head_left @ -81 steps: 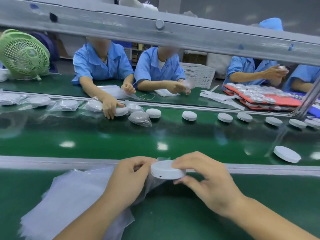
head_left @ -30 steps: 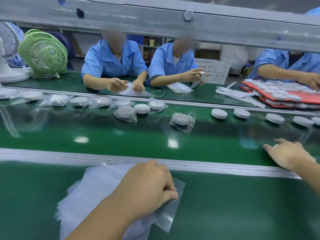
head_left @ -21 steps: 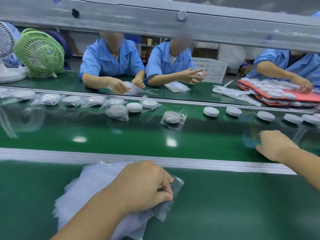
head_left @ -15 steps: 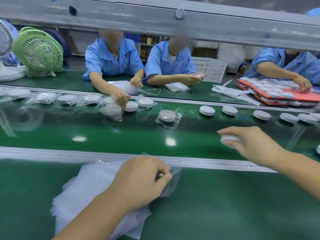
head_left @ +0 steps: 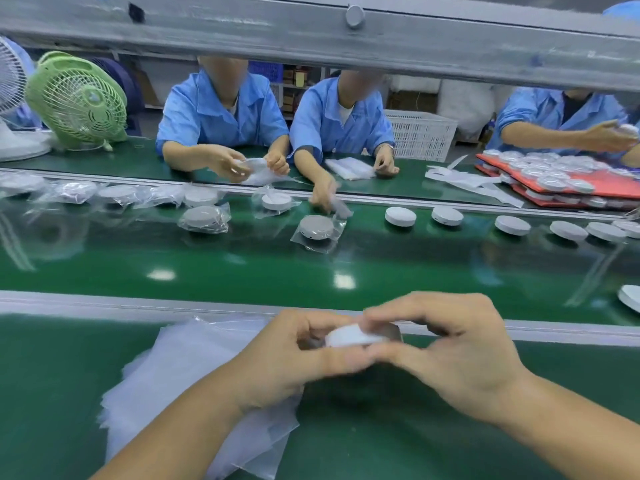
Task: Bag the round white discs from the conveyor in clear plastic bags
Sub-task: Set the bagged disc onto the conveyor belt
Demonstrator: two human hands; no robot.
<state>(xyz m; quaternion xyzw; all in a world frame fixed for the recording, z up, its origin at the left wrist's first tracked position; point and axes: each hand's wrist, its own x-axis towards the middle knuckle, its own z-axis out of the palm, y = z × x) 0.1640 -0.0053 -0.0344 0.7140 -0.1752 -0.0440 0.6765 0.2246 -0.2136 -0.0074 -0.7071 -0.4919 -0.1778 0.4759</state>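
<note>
Gripping disc [head_left: 353, 336] by the rim, right hand [head_left: 460, 355] is meeting curled left hand [head_left: 291, 358], whose hold is blurred; one of the bags [head_left: 194, 375] probably wants its mouth spread wide first.

Held disc [head_left: 353, 336]: round, white, low-sided and blurred, gripped between the left hand [head_left: 294, 355] and right hand [head_left: 450, 355] just above the near green table.
Bag stack [head_left: 194, 368]: clear plastic bags, loosely fanned, lying flat under the left wrist.
Loose discs [head_left: 400, 216]: bare white discs lying flat in a row along the far side of the conveyor [head_left: 242, 268], right of centre.
Edge disc [head_left: 630, 297]: bare, cut off at the right edge.
Bagged discs [head_left: 318, 232]: inside crumpled clear bags, centre and left on the belt.
</note>
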